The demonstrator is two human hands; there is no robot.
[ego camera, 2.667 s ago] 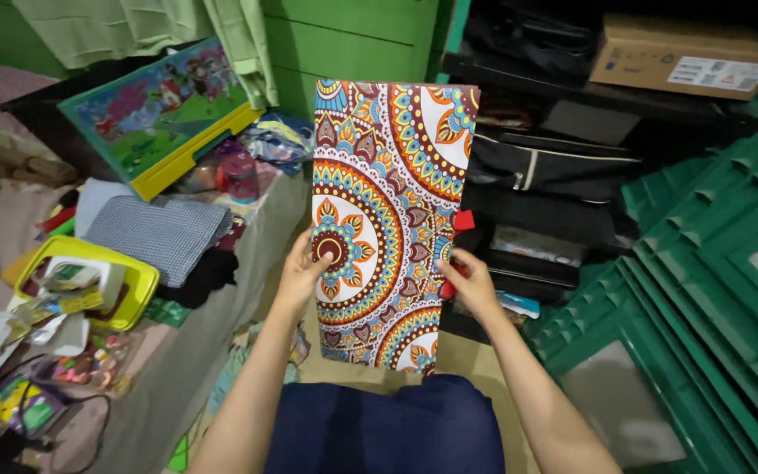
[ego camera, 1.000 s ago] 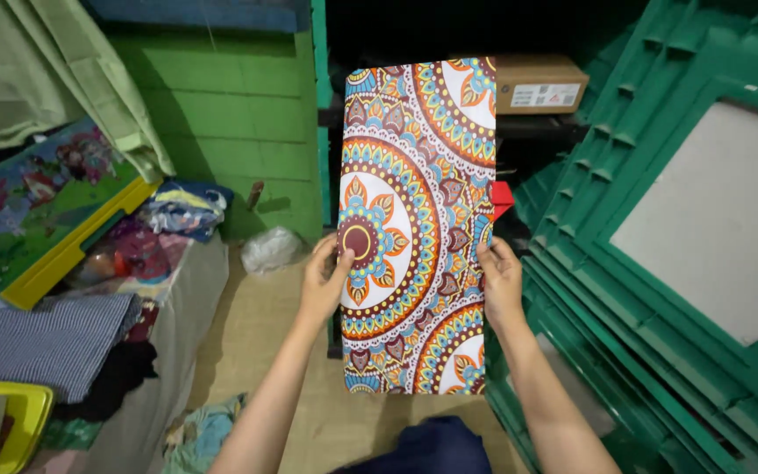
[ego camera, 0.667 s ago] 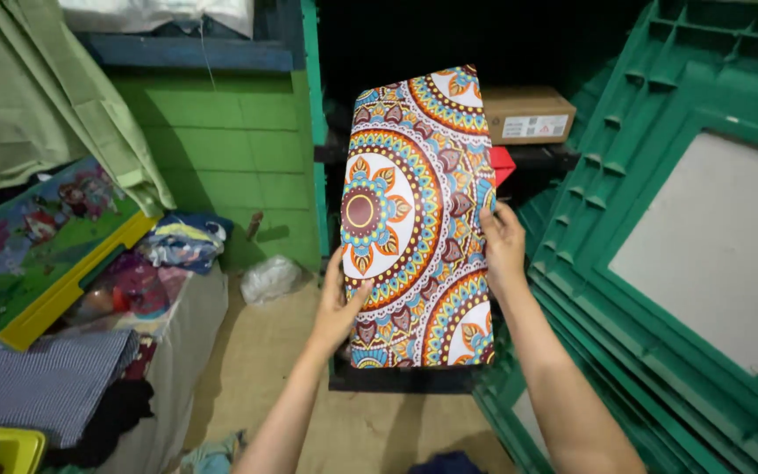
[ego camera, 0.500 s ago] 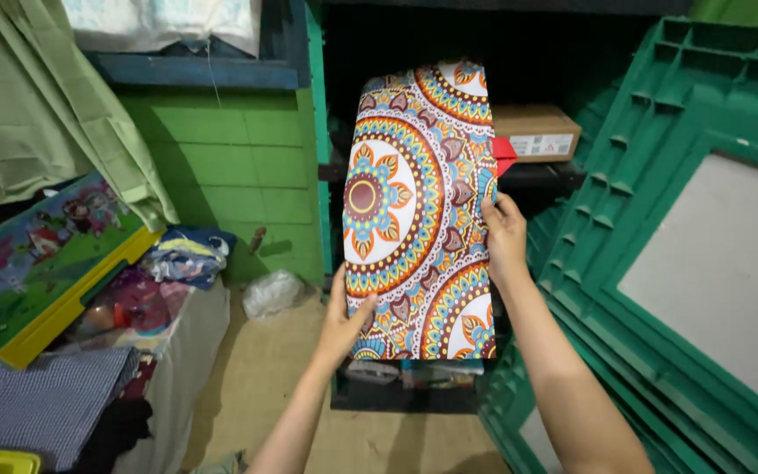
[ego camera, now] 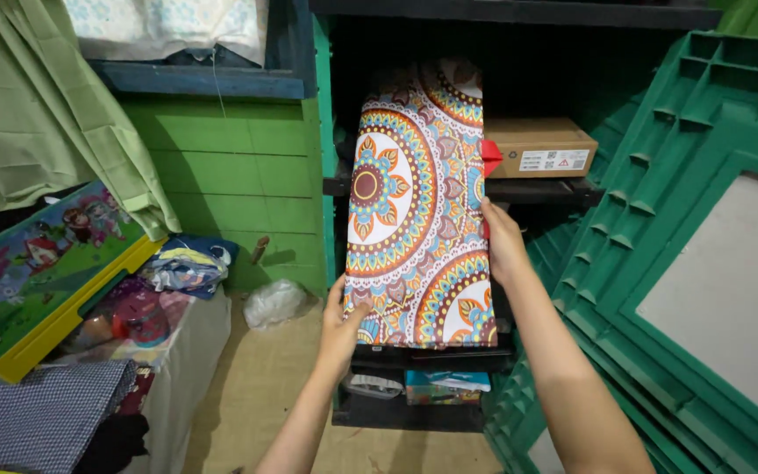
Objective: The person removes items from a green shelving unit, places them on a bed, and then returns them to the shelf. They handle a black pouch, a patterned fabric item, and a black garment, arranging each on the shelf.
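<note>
A flat rectangular case with a bright mandala pattern point(ego camera: 414, 202) stands upright in front of a dark shelving unit point(ego camera: 519, 189). My left hand point(ego camera: 341, 323) grips its lower left corner from below. My right hand point(ego camera: 502, 241) presses against its right edge at mid height. The case's top reaches into the dark upper opening of the shelves, next to a brown cardboard box point(ego camera: 537, 147). A small red tab point(ego camera: 489, 156) sticks out at the case's right edge.
A green lattice door panel point(ego camera: 704, 263) leans at the right. A green brick wall point(ego camera: 230, 175) and pale green curtain point(ego camera: 54, 123) are at the left. A table at lower left holds a colourful picture box point(ego camera: 37, 276) and folded cloth point(ego camera: 41, 417). Small items lie on the lowest shelf point(ego camera: 436, 384).
I have lifted the patterned case up and forward from my lap toward the shelves. Its top now sits in the upper shelf opening beside the cardboard box.
</note>
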